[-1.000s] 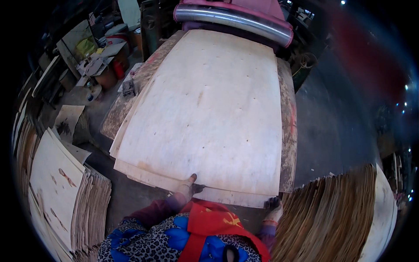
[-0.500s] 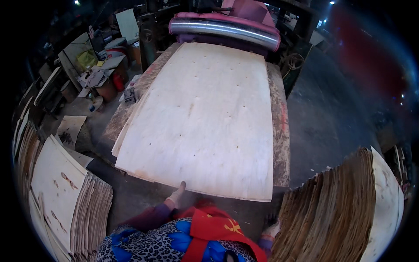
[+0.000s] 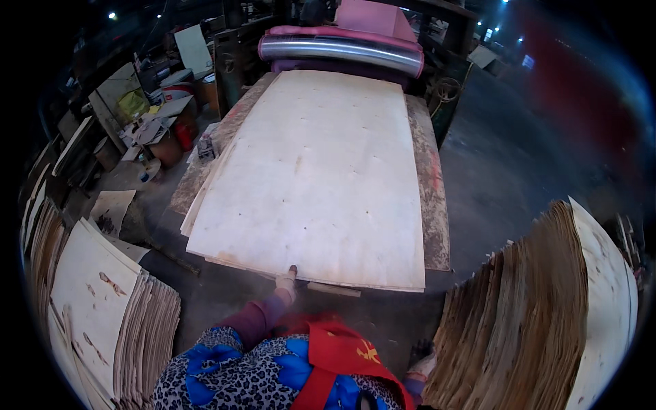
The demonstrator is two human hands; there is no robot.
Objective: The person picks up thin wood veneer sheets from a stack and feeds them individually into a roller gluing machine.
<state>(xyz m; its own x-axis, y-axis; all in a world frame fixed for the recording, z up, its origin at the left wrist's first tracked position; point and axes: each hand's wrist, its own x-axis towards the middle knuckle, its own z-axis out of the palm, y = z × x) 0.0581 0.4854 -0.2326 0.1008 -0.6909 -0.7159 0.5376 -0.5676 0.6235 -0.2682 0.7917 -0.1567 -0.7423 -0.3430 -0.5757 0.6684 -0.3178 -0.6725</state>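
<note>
A broad pale veneer sheet (image 3: 321, 184) lies over other sheets on the worn table bed. My left hand (image 3: 285, 287), in a light glove, holds the near edge of the veneer sheet, thumb on top and the other fingers hidden under it. Low on the right, my right hand (image 3: 422, 367) is beside a tall stack of brown-edged veneer (image 3: 512, 314). Its fingers look dark and blurred, so their grip and any contact with the stack cannot be made out.
Beyond the sheet is a machine with a shiny metal roller (image 3: 342, 53) and pink covering. Another veneer stack (image 3: 147, 328) stands at the left. Buckets, a red container (image 3: 183, 134) and boards crowd the far left. A handwheel (image 3: 447, 90) sits right of the roller.
The sheet's near edge sits higher in the picture and a wood strip shows below it. My left hand stays at that edge, with more of it visible. The view has shifted slightly.
</note>
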